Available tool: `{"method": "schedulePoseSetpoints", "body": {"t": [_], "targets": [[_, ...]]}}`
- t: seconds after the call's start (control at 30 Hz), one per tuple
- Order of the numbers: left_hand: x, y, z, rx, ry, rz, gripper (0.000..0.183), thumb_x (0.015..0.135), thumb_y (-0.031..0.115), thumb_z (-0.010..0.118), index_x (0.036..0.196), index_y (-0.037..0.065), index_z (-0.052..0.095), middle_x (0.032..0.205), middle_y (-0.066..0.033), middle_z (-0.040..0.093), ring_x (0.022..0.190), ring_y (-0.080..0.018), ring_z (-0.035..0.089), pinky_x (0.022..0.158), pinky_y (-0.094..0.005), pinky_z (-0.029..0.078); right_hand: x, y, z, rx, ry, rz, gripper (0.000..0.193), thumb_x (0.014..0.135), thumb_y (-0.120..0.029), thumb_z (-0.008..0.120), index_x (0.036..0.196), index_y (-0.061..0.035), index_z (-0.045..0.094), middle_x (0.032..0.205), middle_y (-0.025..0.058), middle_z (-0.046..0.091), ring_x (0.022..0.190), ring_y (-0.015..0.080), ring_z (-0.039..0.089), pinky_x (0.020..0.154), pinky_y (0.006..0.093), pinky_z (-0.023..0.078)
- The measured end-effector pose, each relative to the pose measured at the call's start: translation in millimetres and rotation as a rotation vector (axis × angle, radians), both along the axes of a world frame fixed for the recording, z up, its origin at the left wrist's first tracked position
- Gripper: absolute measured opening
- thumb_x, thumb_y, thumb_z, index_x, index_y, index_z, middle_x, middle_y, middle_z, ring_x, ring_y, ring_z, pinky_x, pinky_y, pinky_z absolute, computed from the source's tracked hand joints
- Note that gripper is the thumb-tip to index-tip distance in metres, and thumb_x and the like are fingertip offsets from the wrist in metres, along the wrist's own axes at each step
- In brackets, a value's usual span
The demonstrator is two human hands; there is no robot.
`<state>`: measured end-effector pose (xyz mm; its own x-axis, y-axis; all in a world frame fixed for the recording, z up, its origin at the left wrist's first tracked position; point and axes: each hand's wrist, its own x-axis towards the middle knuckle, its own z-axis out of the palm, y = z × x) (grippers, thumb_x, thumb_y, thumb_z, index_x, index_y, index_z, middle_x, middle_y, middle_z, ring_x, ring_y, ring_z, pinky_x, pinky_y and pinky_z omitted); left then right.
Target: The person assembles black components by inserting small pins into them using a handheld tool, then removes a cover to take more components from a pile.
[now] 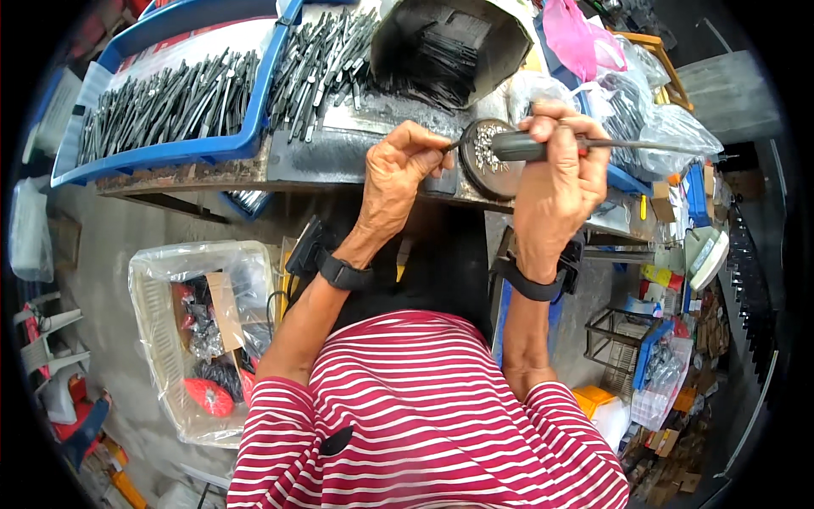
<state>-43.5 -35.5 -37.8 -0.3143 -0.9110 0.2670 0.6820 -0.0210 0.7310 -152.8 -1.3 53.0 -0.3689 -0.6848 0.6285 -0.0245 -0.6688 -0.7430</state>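
Note:
My left hand (394,174) is closed in a pinch on a small dark piece (452,146), mostly hidden by the fingertips. The piece points toward a round brown dish (487,185) at the bench's front edge. Small silver metal pins (485,146) lie in that dish. My right hand (564,170) is wrapped round a screwdriver-like tool (519,147), whose dark handle hangs over the dish while its thin shaft runs off to the right. Whether the tool's handle end touches anything in the dish, I cannot tell.
A blue tray (161,161) of slim dark metal parts stands at the left. More such parts (326,59) are heaped beside an open carton (509,51). Plastic bags (678,127) crowd the right. A plastic-lined basket (161,356) sits on the floor at lower left.

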Motion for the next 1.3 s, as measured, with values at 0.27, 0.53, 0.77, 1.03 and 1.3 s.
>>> {"method": "schedulePoseSetpoints", "body": {"t": [0.27,0.53,0.77,1.03,1.3], "targets": [[-3,22,31,0.038,-0.278,0.090,0.010,0.080,-0.003,0.051,0.089,-0.002,0.055,0.072,-0.0050,0.060,0.058,-0.0061,0.052,0.053,-0.0183,0.042,-23,28,-25,0.283,-0.064,0.015,0.012,0.084,-0.001,0.049,0.095,0.0014,0.047,0.085,0.0108,0.055,0.068,0.0111,0.049,0.066,0.0257,0.043],[-8,29,24,-0.419,-0.639,0.406,0.012,0.076,-0.006,0.054,0.087,-0.002,0.057,0.069,-0.0072,0.060,0.051,-0.0100,0.053,0.046,-0.0213,0.040,-25,47,-38,0.558,-0.142,-0.096,0.018,0.079,0.000,0.054,0.096,0.0040,0.049,0.073,0.0089,0.056,0.048,0.0079,0.045,0.044,0.0206,0.039],[-12,30,16,-0.445,-0.699,0.388,0.013,0.078,-0.006,0.052,0.089,0.000,0.057,0.068,-0.0047,0.060,0.049,-0.0071,0.054,0.043,-0.0192,0.042,-32,55,-52,0.689,-0.046,-0.120,0.016,0.079,0.000,0.055,0.094,0.0048,0.052,0.064,0.0051,0.055,0.042,0.0059,0.044,0.036,0.0176,0.034],[-9,29,12,-0.108,-0.552,0.228,0.012,0.078,-0.004,0.051,0.089,-0.003,0.055,0.073,-0.0089,0.061,0.067,-0.0115,0.060,0.060,-0.0222,0.046,-42,53,-65,0.570,0.589,-0.439,0.019,0.072,0.005,0.053,0.091,0.0029,0.057,0.082,0.0131,0.052,0.077,0.0217,0.054,0.066,0.0301,0.043],[2,28,16,0.058,-0.498,0.120,0.013,0.081,-0.003,0.050,0.093,-0.003,0.056,0.077,-0.0025,0.059,0.072,-0.0066,0.055,0.064,-0.0174,0.044,-50,40,-60,0.555,0.842,-0.551,0.027,0.064,-0.002,0.062,0.091,-0.0022,0.059,0.088,0.0143,0.050,0.082,0.0283,0.051,0.071,0.0345,0.041]]}}
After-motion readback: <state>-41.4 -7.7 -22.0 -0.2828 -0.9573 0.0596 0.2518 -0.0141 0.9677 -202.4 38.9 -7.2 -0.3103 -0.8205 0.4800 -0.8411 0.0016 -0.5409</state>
